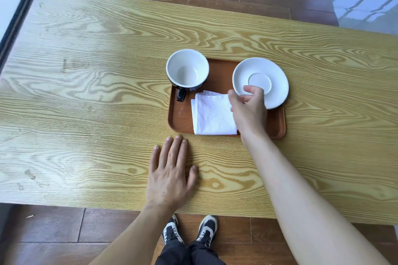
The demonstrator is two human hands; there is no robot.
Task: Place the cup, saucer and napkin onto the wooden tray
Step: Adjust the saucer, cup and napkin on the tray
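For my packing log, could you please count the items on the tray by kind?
Cup: 1
Saucer: 1
Napkin: 1
Total: 3 on the tray

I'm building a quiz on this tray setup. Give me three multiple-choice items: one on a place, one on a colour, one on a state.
1. Where does the napkin lie?
A. on the tray
B. under the cup
C. on the floor

2. What colour is the cup outside?
A. red
B. black
C. yellow

3. How is the left hand?
A. gripping the cup
B. lifting the tray
C. flat on the table

Answers: 1 A, it rests inside the tray's rim; 2 B, dark wall and handle; 3 C, palm down, fingers spread.
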